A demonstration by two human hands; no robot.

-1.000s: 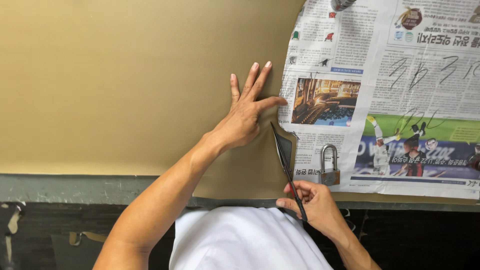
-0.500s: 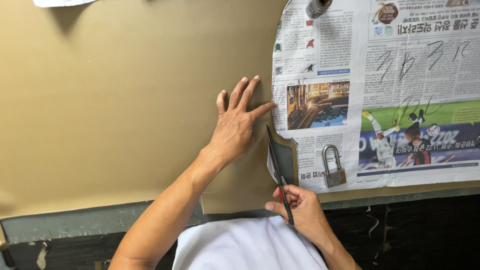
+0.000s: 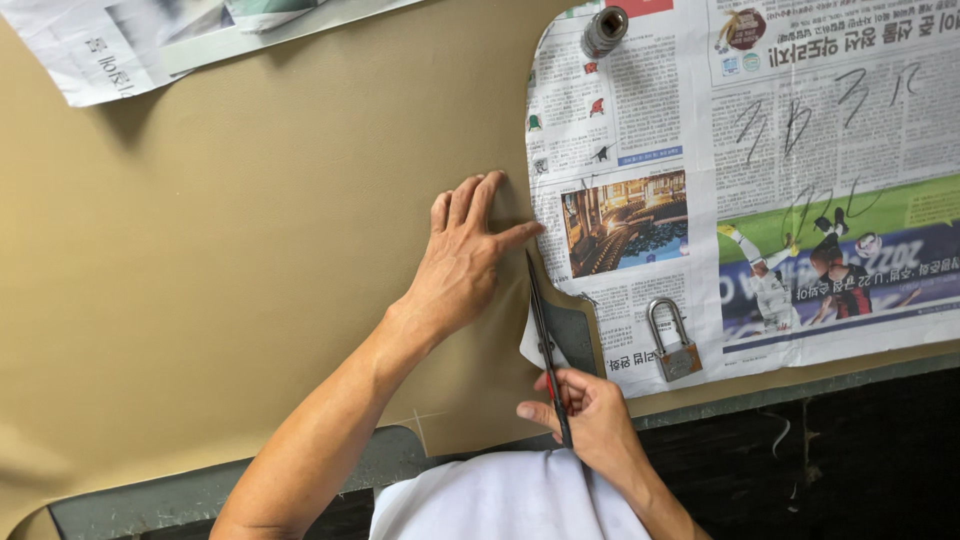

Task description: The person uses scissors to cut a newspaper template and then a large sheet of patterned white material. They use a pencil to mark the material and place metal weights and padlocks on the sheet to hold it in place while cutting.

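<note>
Right hand [image 3: 590,415] grips scissors [image 3: 548,340] cutting tan sheet [image 3: 250,260] along newspaper pattern [image 3: 740,180] edge, left hand [image 3: 465,255] open and flat beside the cut; best keep blades tight to paper edge, padlock [image 3: 675,345] and metal weight [image 3: 604,30] pinning it.

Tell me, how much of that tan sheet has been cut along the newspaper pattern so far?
Only a short stretch looks done: the tan sheet is parted near the table edge, beside the newspaper pattern. In hand: the right hand works scissors along that edge, while the left hand presses the sheet flat. The curve above, toward the metal weight, remains uncut.
</note>
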